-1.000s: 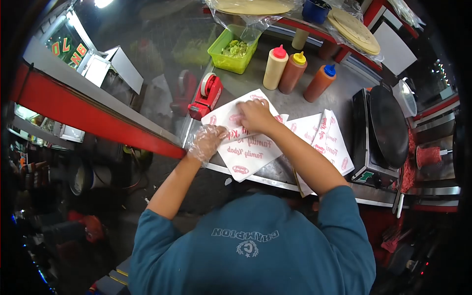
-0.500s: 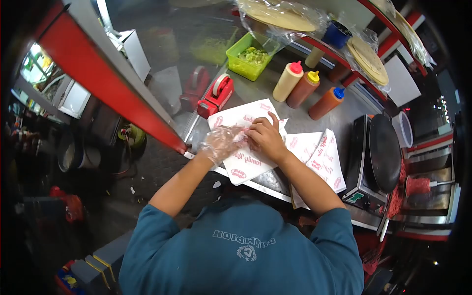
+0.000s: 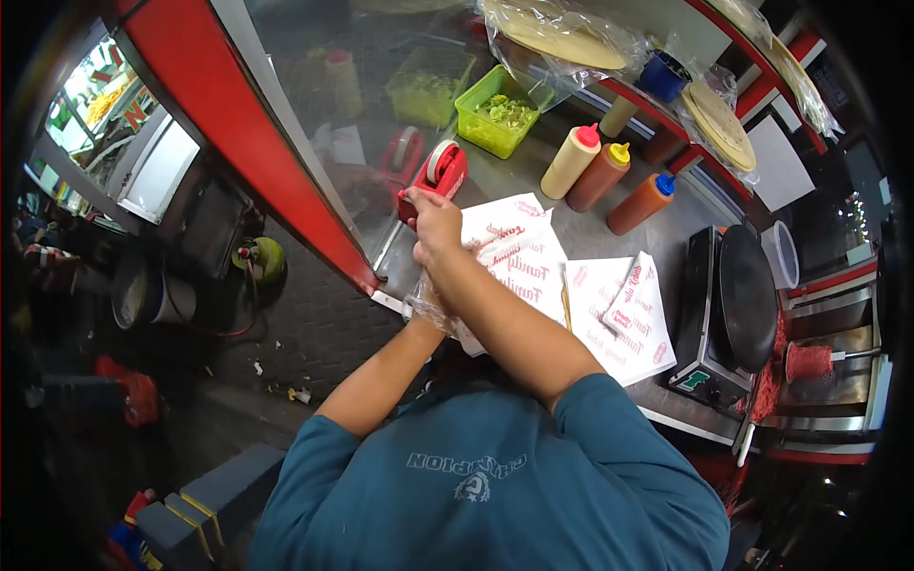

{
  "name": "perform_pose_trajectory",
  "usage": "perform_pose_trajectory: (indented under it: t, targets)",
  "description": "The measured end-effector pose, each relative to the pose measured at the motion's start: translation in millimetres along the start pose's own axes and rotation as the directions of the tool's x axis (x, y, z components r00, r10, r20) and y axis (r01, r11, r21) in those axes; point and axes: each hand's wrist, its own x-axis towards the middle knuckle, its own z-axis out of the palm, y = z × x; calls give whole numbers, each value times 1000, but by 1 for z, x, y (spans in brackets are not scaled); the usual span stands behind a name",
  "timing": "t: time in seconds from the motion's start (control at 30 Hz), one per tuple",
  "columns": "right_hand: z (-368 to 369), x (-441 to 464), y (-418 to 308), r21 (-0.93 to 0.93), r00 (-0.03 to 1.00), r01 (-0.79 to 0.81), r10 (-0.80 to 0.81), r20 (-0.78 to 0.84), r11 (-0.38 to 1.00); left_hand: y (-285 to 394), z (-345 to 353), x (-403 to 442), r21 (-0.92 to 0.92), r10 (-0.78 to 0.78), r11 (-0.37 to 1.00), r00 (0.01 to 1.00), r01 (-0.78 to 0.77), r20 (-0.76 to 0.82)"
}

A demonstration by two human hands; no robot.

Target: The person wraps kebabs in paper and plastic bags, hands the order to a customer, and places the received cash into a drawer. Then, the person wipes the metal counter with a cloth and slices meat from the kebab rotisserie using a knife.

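Note:
My right hand is at the front end of a red tape dispenser, its fingers pinched on the tape there; the strip itself hardly shows. Beneath my right forearm is my left hand in a clear plastic glove. Its fingers are hidden, so whether it grips anything does not show. By both hands lies printed white wrapping paper with red lettering, part of it folded over. To its right is a second stack of the same wrapping paper bearing a folded paper packet.
Beyond the paper stand a green tub of shredded greens and three sauce bottles. A dark round pan sits on a burner at right. Flatbreads in plastic rest on the shelf above. A red post borders the left side.
My right hand has left the paper and moved left to the tape dispenser, crossing over my left hand. My left hand has drawn slightly nearer to my body. The camera view has shifted slightly.

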Motion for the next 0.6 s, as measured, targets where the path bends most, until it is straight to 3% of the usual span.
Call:
perform_pose_trajectory:
  t: [0.07, 0.1, 0.13, 0.17, 0.2, 0.23, 0.27, 0.3, 0.33, 0.37, 0.47, 0.5, 0.53, 0.6]
  targets:
    - [-5, -7, 20, -174, 979, 199, -186, 88, 964, -1, 15, 4, -116, -85, 989, 994, 92, 61]
    - [-10, -11, 21, -532, 929, 357, -349, 119, 768, 4, 17, 8, -227, -130, 963, 987, 148, 92]
    - [-16, -12, 19, -632, 884, 443, -427, 190, 636, 6, 16, 9, -560, -182, 804, 979, 200, 89]
    - [-23, -10, 14, -710, 832, 511, -486, 267, 484, 7, 14, 8, -817, -232, 533, 966, 222, 111]
    - [-29, -8, 7, -766, 773, 563, -527, 354, 311, 13, 6, 11, -961, -273, 187, 950, 205, 150]
    - [-36, 1, 4, -793, 788, 556, -462, 406, 251, 20, -3, 14, -971, -300, -185, 932, 152, 203]
    - [-43, 10, 1, -811, 832, 522, -367, 417, 264, 24, -16, 14, -870, -239, 399, 949, 289, 205]
    - [-51, 14, -5, -829, 867, 486, -266, 421, 275, 25, -35, 13, -459, -183, 845, 954, 276, 238]
    - [-57, 10, -13, -847, 894, 448, -162, 418, 286, 25, -32, 12, -394, -137, 900, 980, 185, 148]
    - [-67, 4, -21, -728, 819, 569, -337, 464, 382, 25, -29, 11, -308, -89, 946, 995, 102, 54]
    - [-97, -31, -70, -677, 875, 458, -428, 228, 575, 26, -29, 19, 50, 135, 991, 975, -128, -175]
    - [-115, -30, -71, -809, 912, 378, -333, 240, 450, 25, -30, 24, -102, 53, 993, 998, -58, -46]
    - [-136, -29, -65, -907, 945, 290, -239, 222, 305, 28, -31, 21, -38, 53, 998, 996, -56, -76]
    - [-174, -30, -40, -954, 984, 180, -30, 178, 241, 35, -36, 22, 93, 75, 994, 987, -62, -140]
